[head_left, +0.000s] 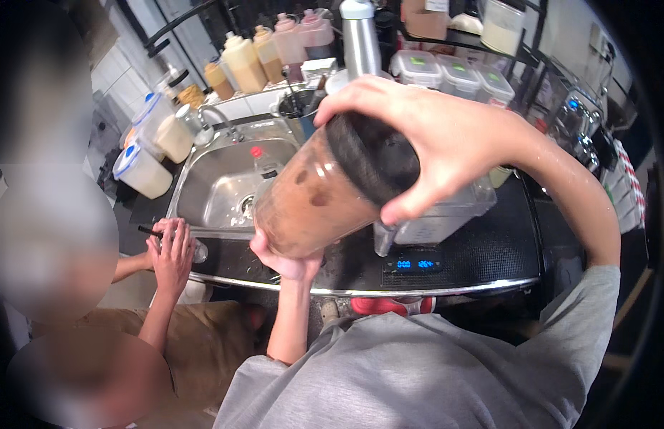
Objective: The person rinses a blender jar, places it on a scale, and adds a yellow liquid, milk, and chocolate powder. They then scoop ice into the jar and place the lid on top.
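Observation:
A large clear jar (316, 193) of brown powder, with a black lid (359, 161), is held tilted in front of me, its lid end up and to the right. My right hand (434, 128) spans the lid, fingers on the far rim and thumb on the near one. Under the jar's lower end, my left hand (289, 260) supports the base. Behind and right of the jar stands a clear plastic container (444, 220). A digital scale (418, 264) with a lit blue display lies on the black counter below it.
A steel sink (219, 177) with a red-capped bottle (258, 155) is left of the jar. A co-worker's hands (174, 252) hold a small clear vessel at its near edge. Squeeze bottles (243, 64), a steel flask (360, 45) and lidded tubs (418, 69) stand behind. Powder containers (144, 174) stand far left.

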`<state>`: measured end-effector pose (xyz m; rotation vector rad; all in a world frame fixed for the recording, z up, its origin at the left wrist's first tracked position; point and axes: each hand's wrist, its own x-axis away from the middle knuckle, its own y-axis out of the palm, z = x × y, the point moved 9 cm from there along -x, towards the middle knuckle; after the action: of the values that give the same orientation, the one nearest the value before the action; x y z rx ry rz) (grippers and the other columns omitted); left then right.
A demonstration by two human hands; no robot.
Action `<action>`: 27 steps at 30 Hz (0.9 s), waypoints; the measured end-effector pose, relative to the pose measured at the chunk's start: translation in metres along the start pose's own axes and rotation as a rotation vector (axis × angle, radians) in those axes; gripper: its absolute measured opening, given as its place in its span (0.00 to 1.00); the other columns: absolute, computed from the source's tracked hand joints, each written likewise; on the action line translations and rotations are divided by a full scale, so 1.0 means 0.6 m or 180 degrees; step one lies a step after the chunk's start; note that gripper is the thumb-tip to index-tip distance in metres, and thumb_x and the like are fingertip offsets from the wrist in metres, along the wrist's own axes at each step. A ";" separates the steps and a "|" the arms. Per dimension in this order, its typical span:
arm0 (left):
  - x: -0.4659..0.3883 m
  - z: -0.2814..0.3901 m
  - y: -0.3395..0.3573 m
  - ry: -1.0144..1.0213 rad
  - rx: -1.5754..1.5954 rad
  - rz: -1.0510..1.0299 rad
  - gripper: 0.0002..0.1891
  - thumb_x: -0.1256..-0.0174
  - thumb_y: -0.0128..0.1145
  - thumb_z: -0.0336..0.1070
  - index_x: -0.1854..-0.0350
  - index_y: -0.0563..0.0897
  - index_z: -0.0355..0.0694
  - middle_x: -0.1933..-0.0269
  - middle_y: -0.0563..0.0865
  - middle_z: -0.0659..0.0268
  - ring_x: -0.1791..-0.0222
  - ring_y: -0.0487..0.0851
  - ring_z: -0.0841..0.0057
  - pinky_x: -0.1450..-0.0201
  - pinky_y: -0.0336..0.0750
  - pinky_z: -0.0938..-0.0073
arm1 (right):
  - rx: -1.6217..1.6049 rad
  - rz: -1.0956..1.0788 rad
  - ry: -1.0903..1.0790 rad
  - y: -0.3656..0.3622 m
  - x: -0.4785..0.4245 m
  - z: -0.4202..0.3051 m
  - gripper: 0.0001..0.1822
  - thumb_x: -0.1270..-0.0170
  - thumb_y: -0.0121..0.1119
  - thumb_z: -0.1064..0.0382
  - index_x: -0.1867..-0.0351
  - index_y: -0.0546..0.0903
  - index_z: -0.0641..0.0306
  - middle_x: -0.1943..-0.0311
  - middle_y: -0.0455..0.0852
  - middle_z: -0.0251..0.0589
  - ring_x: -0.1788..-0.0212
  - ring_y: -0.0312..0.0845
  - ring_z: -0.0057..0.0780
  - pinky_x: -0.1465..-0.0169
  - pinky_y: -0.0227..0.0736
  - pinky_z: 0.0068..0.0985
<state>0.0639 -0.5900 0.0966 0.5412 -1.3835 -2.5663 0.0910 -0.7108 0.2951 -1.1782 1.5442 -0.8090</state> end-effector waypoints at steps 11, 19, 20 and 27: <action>-0.041 0.055 0.025 0.0109 -0.0379 -0.0353 0.29 0.48 0.43 0.62 0.52 0.74 0.43 0.50 0.75 0.62 0.55 0.77 0.66 0.71 0.76 0.60 | 0.2739 0.1133 -0.2033 0.024 0.048 -0.106 0.33 0.68 0.66 0.65 0.52 0.72 0.45 0.50 0.70 0.42 0.45 0.64 0.44 0.45 0.63 0.40; -0.059 0.057 0.003 -0.0705 0.0020 -0.0517 0.38 0.51 0.49 0.63 0.39 0.60 0.47 0.42 0.68 0.57 0.50 0.72 0.53 0.61 0.77 0.51 | 0.1738 0.1332 -0.1542 -0.084 0.050 -0.094 0.35 0.70 0.68 0.65 0.50 0.72 0.55 0.52 0.72 0.44 0.49 0.69 0.40 0.48 0.68 0.33; -0.061 0.046 -0.011 -0.0802 0.0168 -0.0667 0.38 0.51 0.50 0.63 0.39 0.60 0.48 0.42 0.67 0.56 0.49 0.71 0.52 0.61 0.77 0.50 | 0.1503 0.1426 -0.1272 -0.104 0.078 -0.082 0.36 0.70 0.69 0.65 0.50 0.72 0.56 0.52 0.72 0.44 0.49 0.70 0.39 0.49 0.69 0.32; 0.012 0.023 -0.037 -0.0135 0.0399 -0.0546 0.42 0.51 0.57 0.59 0.36 0.56 0.45 0.38 0.62 0.59 0.39 0.61 0.59 0.38 0.54 0.48 | 0.1078 0.2427 0.3284 0.027 0.503 0.171 0.48 0.64 0.69 0.46 0.37 0.60 0.48 0.42 0.58 0.63 0.40 0.57 0.54 0.40 0.56 0.38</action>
<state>0.0522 -0.5692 0.0836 0.6559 -1.5853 -2.6493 0.1738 -0.9869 0.1585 0.2150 2.3037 -1.1278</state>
